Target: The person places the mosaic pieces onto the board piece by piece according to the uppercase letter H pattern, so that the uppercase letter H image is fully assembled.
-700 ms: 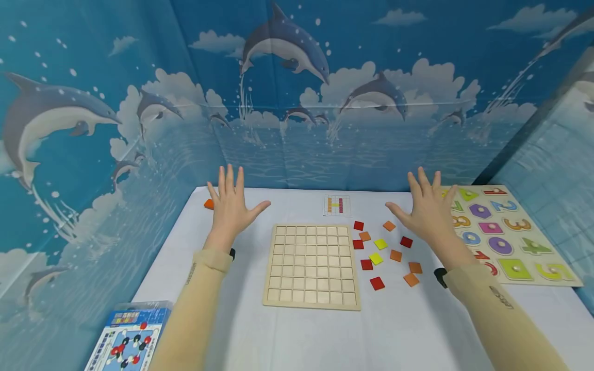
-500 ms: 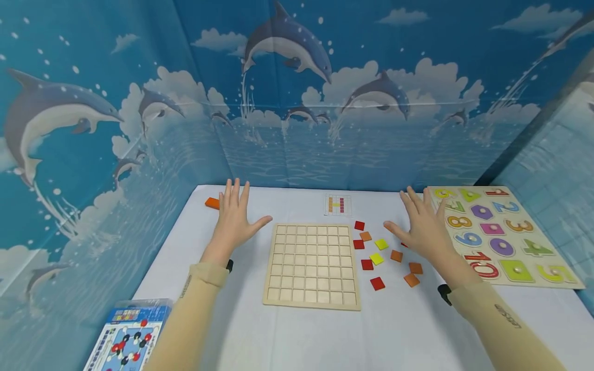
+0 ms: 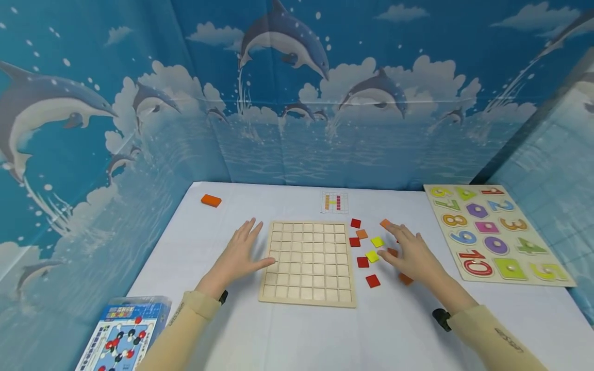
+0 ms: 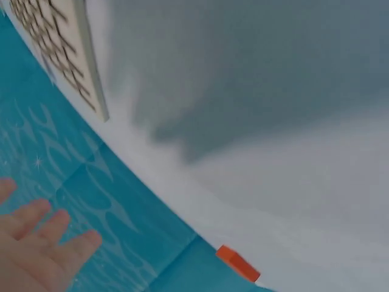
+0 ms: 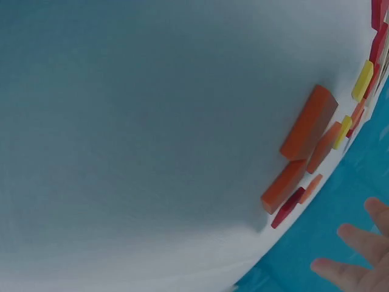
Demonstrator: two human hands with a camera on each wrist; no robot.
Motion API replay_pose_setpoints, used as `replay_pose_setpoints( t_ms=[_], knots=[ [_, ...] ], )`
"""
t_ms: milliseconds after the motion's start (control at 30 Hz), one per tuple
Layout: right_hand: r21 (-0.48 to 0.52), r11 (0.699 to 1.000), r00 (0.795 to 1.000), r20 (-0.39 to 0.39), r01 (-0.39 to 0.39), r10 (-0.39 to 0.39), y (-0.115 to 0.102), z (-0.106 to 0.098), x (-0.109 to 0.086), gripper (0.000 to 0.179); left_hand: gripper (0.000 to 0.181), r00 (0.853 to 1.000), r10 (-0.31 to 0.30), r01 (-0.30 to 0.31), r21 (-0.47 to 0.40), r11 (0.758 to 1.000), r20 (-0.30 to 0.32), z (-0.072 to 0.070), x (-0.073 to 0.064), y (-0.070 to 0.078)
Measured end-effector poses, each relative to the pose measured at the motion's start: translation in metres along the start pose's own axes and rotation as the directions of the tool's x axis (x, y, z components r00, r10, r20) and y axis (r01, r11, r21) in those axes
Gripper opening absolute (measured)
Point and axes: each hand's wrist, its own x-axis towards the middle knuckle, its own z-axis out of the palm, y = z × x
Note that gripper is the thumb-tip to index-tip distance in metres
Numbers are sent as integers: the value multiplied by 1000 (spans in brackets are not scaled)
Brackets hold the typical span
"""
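Note:
Fingers spread, my left hand point(image 3: 236, 257) is at the left side of a wooden grid board point(image 3: 306, 304), its thumb tip overlapping the board's edge. The left wrist view shows that hand point(image 4: 42, 249) with nothing in it. My right hand point(image 3: 413, 260) hovers over loose square tiles right of the board, fingers relaxed, and hides some of them. Its fingertips are right at an orange tile point(image 3: 384, 223), and its thumb is near a yellow tile point(image 3: 372, 256). Several red tiles point(image 3: 373, 281) lie closer to the board. Orange tiles point(image 5: 309, 125) also appear in the right wrist view.
A small pattern card point(image 3: 335, 202) lies behind the board. On the right is a number-and-shape puzzle board point(image 3: 510, 269). An orange block point(image 3: 211, 200) sits at the back left, and a boxed molecule set point(image 3: 125, 335) at the front left. A dolphin-print curtain point(image 3: 278, 154) surrounds the table.
Both hands have come down and nearer from their raised, spread pose. My right hand has moved in over the tiles, my left toward the board's left edge, uncovering the orange block.

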Motion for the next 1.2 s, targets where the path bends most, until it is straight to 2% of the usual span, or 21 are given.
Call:
replay_pose_setpoints(
  t_ms=[200,367,467,600,933,1200],
  knots=[
    [32,998,996,64,-63,61,-1,6,-4,75,95,998,-21,23,-44,999,59,9,-5,-5],
    [89,989,988,111,-118,108,0,7,-1,70,90,988,-63,70,-45,997,138,16,-4,-10],
    [109,980,978,142,-166,150,2,8,3,61,87,979,-82,93,-46,995,188,20,-4,-12],
    [103,968,959,190,-231,209,5,9,8,50,84,969,-78,88,-34,996,232,26,-5,-13],
    [100,956,940,238,-275,245,5,11,10,32,80,969,-52,48,19,999,241,28,-7,-17],
    [115,949,933,254,-292,256,1,12,12,29,81,960,-18,21,-11,1000,279,26,-8,-23]
  ],
)
